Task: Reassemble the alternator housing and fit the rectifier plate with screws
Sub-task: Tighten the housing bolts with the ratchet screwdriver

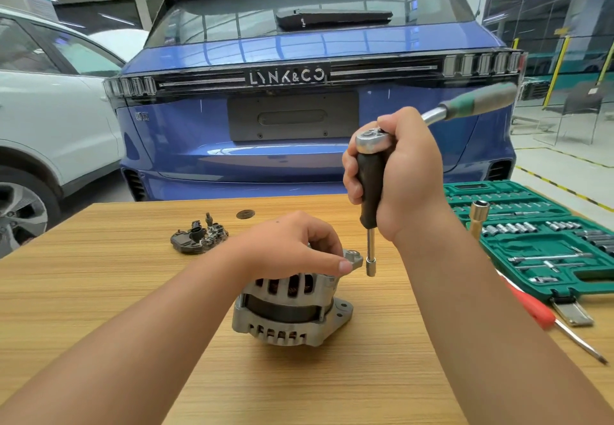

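Note:
The silver alternator housing (285, 305) stands on the wooden table (99, 291), copper windings showing through its slots. My left hand (299, 245) grips its top, thumb near the mounting ear (354, 257). My right hand (398, 175) holds a black-handled socket driver (370, 192) upright, with a ratchet wrench (465, 105) fitted on top; its green handle sticks out to the right. The driver's socket tip (370, 266) hangs just right of the mounting ear. The dark rectifier plate (199, 237) lies on the table behind and to the left.
An open green socket set case (531, 235) lies at the right with a brass-coloured socket (478, 217) standing in it. A red-handled screwdriver (545, 318) lies in front of the case. A small dark disc (246, 214) lies near the table's far edge. A blue car (299, 109) is parked beyond.

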Action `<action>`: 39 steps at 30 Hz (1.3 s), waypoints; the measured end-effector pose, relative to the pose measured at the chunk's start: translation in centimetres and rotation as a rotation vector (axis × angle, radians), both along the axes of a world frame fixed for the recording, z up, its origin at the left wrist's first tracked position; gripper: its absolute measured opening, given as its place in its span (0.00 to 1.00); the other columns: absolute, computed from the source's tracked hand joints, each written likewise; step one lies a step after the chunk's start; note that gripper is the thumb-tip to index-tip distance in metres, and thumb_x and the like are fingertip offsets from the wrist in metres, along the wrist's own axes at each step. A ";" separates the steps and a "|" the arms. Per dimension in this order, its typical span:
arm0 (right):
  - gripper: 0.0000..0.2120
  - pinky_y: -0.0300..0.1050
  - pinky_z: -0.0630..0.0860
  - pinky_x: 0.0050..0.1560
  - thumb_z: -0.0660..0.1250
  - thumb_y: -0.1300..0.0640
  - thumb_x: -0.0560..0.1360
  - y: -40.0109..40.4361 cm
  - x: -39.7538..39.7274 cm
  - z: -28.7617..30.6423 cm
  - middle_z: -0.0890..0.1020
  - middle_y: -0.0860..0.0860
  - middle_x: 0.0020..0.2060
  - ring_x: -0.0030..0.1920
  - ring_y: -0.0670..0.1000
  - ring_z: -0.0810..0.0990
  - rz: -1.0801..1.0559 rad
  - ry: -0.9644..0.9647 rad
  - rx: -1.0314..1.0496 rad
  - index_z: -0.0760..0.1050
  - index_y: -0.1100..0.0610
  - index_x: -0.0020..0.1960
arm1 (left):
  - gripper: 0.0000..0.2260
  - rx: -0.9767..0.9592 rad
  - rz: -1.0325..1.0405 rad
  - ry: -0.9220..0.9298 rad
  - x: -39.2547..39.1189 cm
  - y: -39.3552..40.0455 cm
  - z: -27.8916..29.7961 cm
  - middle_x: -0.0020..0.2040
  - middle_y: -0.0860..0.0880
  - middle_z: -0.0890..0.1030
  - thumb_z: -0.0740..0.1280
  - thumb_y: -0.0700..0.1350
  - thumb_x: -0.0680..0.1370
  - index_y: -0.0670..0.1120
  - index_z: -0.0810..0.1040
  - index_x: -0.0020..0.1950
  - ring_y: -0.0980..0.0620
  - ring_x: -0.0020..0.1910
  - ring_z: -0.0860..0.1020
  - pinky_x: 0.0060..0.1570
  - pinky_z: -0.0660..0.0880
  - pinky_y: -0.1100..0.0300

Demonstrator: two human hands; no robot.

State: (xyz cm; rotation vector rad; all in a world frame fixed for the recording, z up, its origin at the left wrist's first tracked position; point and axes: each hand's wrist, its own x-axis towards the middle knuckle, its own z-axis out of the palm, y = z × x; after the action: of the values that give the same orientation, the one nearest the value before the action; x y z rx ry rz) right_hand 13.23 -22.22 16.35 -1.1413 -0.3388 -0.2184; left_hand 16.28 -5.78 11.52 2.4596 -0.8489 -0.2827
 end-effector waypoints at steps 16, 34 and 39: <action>0.19 0.41 0.70 0.28 0.65 0.46 0.75 -0.7 -4.6 -3.8 0.75 0.51 0.29 0.26 0.49 0.71 -0.058 0.270 0.002 0.77 0.50 0.26 | 0.33 0.317 -0.006 -0.782 -3.1 -0.7 -0.9 0.51 0.59 0.82 0.46 0.75 0.75 0.57 0.80 0.57 0.55 0.56 0.75 0.61 0.69 0.51; 0.25 0.34 0.75 0.48 0.61 0.62 0.78 -4.6 -13.3 -3.7 0.81 0.50 0.57 0.47 0.40 0.78 -0.116 -0.174 -0.763 0.75 0.36 0.64 | 0.13 -0.918 0.053 0.131 -11.1 -6.6 -5.0 0.32 0.56 0.73 0.62 0.69 0.74 0.64 0.79 0.42 0.54 0.33 0.70 0.37 0.69 0.52; 0.12 0.42 0.70 0.29 0.62 0.55 0.80 -5.3 -12.9 -2.1 0.75 0.51 0.30 0.31 0.50 0.72 -0.178 0.335 -0.455 0.83 0.57 0.46 | 0.10 -0.812 0.077 0.094 -11.0 -6.8 -5.7 0.30 0.59 0.72 0.63 0.68 0.72 0.64 0.75 0.39 0.59 0.29 0.68 0.35 0.67 0.55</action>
State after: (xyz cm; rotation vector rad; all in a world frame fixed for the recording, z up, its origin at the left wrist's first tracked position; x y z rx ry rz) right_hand 0.32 -27.54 14.30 -1.6328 0.0163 -0.1036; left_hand 5.29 -12.55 5.82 1.6987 -0.6509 -0.0088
